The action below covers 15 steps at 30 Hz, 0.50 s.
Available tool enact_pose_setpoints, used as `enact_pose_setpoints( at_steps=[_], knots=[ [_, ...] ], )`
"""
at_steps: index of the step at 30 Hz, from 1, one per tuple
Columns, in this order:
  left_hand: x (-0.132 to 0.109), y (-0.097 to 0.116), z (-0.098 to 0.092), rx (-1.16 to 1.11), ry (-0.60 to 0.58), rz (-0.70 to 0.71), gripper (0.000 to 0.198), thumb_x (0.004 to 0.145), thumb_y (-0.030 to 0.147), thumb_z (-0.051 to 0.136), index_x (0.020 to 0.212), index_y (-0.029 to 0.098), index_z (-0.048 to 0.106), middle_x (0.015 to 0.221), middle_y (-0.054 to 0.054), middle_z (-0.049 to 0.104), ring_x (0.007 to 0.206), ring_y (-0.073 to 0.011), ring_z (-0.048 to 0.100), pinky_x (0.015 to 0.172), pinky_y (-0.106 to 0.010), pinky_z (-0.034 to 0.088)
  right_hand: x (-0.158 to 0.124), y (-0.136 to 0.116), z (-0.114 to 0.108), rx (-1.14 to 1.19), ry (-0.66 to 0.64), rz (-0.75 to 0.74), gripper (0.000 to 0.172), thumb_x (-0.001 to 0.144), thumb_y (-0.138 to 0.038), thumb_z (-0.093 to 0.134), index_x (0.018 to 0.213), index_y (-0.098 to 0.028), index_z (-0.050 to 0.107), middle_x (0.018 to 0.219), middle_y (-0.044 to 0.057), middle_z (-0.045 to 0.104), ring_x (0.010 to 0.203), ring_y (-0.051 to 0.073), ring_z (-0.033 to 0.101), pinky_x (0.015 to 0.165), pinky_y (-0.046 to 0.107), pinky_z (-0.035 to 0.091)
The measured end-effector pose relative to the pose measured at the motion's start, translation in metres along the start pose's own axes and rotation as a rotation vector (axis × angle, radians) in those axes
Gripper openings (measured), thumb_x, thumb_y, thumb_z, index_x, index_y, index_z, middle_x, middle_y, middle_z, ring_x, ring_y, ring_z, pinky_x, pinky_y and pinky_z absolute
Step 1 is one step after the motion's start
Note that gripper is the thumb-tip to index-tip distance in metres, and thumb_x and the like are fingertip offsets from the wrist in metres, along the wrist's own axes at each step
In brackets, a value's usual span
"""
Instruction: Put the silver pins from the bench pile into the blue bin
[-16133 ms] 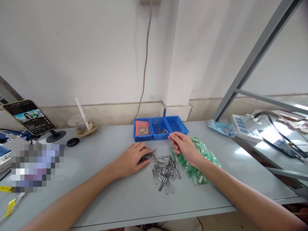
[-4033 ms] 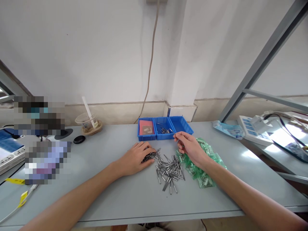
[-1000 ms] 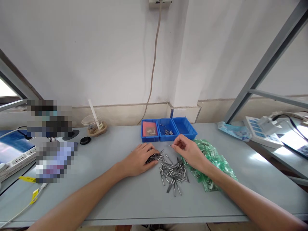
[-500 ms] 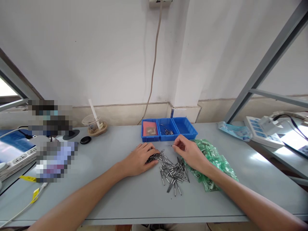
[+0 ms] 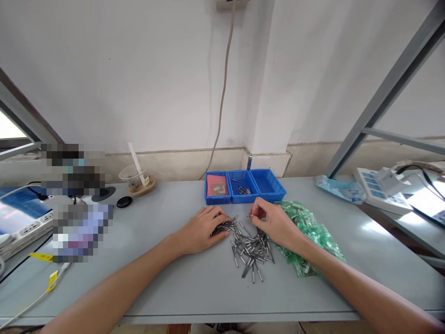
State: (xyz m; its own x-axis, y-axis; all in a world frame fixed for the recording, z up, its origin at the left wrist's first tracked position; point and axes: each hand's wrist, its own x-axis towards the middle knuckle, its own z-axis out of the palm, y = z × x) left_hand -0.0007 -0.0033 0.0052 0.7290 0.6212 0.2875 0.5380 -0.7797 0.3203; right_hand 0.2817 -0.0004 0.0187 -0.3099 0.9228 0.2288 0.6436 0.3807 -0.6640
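Note:
My left hand (image 5: 205,230) rests on the table, cupped over a cluster of metal rivets (image 5: 224,226) that shows between its thumb and curled fingers. To its right lies a loose heap of rivets (image 5: 251,248), silver bodies with thin darker pins, pointing in many directions. Above the heap's far side, my right hand (image 5: 274,222) is closed in a pinch; a tiny metal tip, seemingly a rivet's, shows at the fingertips, the rest hidden. Behind the hands stand three joined blue bins: the left bin (image 5: 218,200) with a red card, the middle bin (image 5: 244,198) with some rivets, the right bin (image 5: 267,184).
A green plastic bag (image 5: 323,239) of small parts lies beneath and beside my right forearm. Farther left are a plastic cup with a straw (image 5: 134,174) and a black round lid (image 5: 124,202). Power strips (image 5: 377,190) and cables occupy both sides.
My right hand has moved slightly down and toward me, from near the bins' front to the heap's far edge. My left hand stays in place.

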Motion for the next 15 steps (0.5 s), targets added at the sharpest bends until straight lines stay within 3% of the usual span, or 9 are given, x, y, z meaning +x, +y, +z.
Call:
enact_pose_setpoints(
  at_steps=[15],
  knots=[
    [-0.0007, 0.0000, -0.0001, 0.011, 0.002, -0.001, 0.033, 0.108, 0.038, 0.056, 0.137, 0.024, 0.060, 0.122, -0.009, 0.062, 0.112, -0.0258, 0.058, 0.101, -0.042, 0.049, -0.0018, -0.0061, -0.0001, -0.005, -0.097, 0.012, 0.011, 0.086, -0.018, 0.059, 0.082, -0.025, 0.051, 0.087, 0.002, 0.073, 0.074, 0.020, 0.060, 0.066, 0.034, 0.043]
  ],
)
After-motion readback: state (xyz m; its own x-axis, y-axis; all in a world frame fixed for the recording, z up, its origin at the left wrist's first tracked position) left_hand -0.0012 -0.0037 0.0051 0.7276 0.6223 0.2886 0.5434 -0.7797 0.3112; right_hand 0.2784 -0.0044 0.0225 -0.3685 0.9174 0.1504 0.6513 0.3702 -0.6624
